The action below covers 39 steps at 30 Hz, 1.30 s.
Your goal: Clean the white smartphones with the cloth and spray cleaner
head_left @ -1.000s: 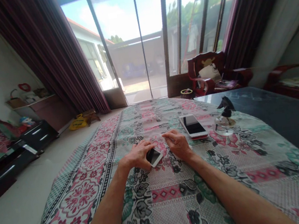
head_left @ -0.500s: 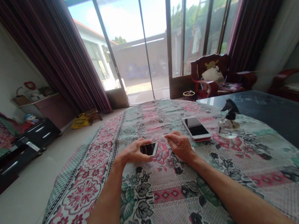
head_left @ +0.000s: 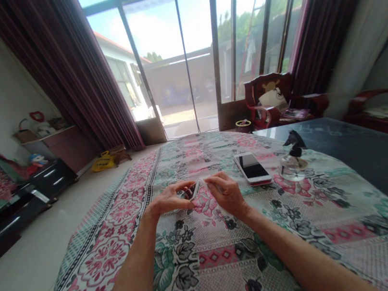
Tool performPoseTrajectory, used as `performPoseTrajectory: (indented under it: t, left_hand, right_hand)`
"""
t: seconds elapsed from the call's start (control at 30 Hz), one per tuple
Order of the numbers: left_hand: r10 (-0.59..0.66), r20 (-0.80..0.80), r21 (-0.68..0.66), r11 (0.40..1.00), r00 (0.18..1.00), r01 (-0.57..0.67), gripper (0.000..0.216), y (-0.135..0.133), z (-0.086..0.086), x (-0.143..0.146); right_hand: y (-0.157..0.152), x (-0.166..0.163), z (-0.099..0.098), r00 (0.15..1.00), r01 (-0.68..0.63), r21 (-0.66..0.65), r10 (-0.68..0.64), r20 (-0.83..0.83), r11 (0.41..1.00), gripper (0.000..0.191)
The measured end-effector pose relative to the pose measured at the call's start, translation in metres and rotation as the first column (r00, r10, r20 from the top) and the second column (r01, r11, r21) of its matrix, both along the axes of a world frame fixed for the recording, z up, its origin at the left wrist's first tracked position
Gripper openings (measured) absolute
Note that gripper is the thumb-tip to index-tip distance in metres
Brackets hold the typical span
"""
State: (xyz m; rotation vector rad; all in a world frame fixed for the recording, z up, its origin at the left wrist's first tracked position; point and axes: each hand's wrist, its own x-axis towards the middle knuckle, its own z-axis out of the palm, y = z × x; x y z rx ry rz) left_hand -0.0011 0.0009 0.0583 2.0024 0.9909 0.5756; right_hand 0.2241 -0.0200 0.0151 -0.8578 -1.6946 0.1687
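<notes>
My left hand (head_left: 168,200) is closed round a small smartphone (head_left: 195,190) with a dark screen and pale edges, tilted above the cloth. Fingers and thumb grip it from opposite sides. Close by on the right, my right hand (head_left: 228,195) has its fingers pinched together at the phone's right edge. Whatever sits in that pinch is too small to make out, and I cannot tell whether it touches the phone. A larger white phone (head_left: 253,166) lies screen up beyond my right hand, with a reddish edge showing beneath it.
A patterned cloth (head_left: 226,238) covers the surface under my hands. To the right stands a clear glass vessel (head_left: 293,172) with a black horse-head top. A dark table (head_left: 355,150) adjoins on the right, and a wooden chair (head_left: 268,86) stands behind.
My right hand has moved left, up to the small phone. The phone in my left hand has tilted, its screen now showing reflections. The view has shifted slightly.
</notes>
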Motion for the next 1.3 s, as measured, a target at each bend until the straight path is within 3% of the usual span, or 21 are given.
performPoseTrajectory:
  t: [0.33,0.63,0.93,1.1,1.3]
  left_hand:
    - [-0.029,-0.015,0.035,0.999,0.999,0.03,0.061,0.001,-0.003,0.005]
    - [0.045,0.026,-0.002,0.999,0.999,-0.045,0.065,0.006,-0.008,-0.003]
    - [0.01,-0.023,0.071,0.997,1.0,-0.008,0.061,0.001,-0.005,0.004]
    - [0.077,0.013,0.048,0.996,0.997,-0.078,0.064,0.006,-0.01,-0.003]
    - [0.065,0.02,0.035,0.997,0.998,-0.066,0.063,0.004,-0.007,-0.003]
  right_hand:
    - [-0.006,-0.006,0.005,0.999,-0.031,-0.013,0.031,0.012,0.999,0.02]
    - [-0.021,-0.024,0.01,0.987,-0.15,0.014,0.15,-0.058,0.989,0.02]
    - [-0.007,-0.012,0.001,0.998,-0.008,-0.048,0.005,-0.062,0.999,0.019]
    - [-0.022,-0.026,0.007,0.995,-0.076,-0.006,0.075,-0.065,0.997,0.019]
    - [-0.023,-0.027,0.007,0.993,-0.093,-0.006,0.092,-0.077,0.996,0.019]
